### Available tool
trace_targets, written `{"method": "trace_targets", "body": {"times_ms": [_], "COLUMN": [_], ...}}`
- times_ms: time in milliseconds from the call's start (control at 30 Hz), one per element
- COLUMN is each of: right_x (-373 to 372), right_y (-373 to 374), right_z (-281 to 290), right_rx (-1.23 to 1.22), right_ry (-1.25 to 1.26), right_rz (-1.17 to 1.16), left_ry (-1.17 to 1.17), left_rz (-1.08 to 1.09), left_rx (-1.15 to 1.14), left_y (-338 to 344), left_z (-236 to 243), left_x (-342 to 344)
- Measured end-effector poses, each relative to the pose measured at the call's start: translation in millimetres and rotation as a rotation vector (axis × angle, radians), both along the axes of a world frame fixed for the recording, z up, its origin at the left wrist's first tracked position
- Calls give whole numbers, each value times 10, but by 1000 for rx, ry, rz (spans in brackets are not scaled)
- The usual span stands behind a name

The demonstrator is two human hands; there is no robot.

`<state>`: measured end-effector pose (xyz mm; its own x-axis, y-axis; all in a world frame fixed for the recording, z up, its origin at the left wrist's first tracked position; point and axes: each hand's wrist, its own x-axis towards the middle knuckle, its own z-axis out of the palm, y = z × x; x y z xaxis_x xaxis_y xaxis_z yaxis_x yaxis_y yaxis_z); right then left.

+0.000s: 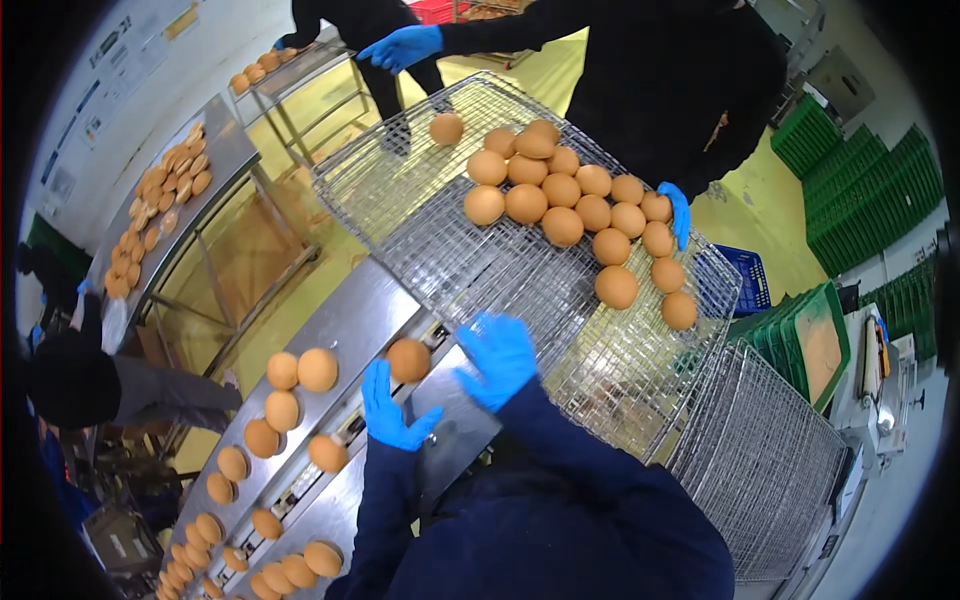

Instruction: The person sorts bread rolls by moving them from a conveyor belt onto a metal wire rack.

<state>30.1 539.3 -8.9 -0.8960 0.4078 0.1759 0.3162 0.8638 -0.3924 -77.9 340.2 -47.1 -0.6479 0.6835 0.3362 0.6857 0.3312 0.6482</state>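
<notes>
widely spread right fingers, left fingers beside bun

Over the near side of that wire rack there's room to reach. Beyond, clustered buns and a co-worker's gloved hand bar the way.

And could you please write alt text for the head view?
The wearer's blue-gloved left hand is beside a brown bun at a steel counter; the right hand is near a wire rack of buns.
</notes>
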Motion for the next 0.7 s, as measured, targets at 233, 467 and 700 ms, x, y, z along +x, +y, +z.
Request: {"method": "trace_targets", "body": {"times_ms": [233, 467, 700], "right_x": [988, 821, 655], "right_y": [1685, 2128, 2573], "right_z": [-451, -193, -254], "right_rx": [11, 312, 258], "right_ry": [159, 17, -232], "right_rz": [-723, -239, -104], "left_ry": [25, -175, -177], "left_rz": [91, 207, 165], "left_rx": [-217, -768, -722], "left_y": [2554, 3886, 3729], "left_z": [310, 750, 726], "left_x": [-518, -420, -509]}}
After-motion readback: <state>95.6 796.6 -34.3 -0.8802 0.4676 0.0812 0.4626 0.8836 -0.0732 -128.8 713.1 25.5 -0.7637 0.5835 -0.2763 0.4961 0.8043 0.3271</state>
